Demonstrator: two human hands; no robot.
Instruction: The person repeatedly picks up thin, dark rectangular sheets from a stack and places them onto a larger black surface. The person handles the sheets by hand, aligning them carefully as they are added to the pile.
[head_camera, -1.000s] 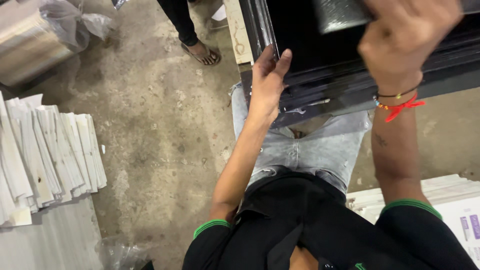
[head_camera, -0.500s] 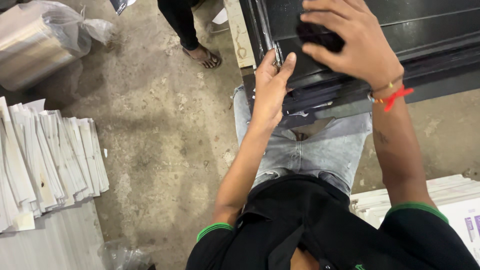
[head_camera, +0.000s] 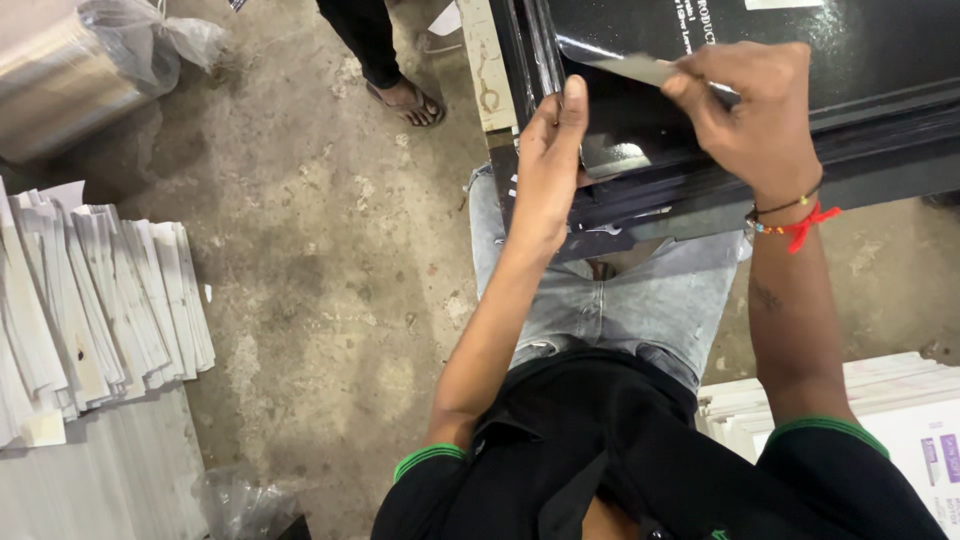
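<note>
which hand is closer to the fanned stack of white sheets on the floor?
Left. The left hand rests on the black stack's edge, on the side toward the white sheets; the right hand, pinching a thin strip, is farther away.

We see a black shirt (head_camera: 640, 450) with short sleeves, and each sleeve ends in a thin green band, one on the left arm (head_camera: 428, 458) and one on the right arm (head_camera: 830, 430). The shirt has a collar that lies open at the neck, and a tiny green mark sits low on the front. We also see light grey jeans (head_camera: 650, 300) with faded, worn spots, and on the right wrist (head_camera: 790, 215) there is a thin dark band, a string of small bright beads and a red thread tied in a knot.
</note>
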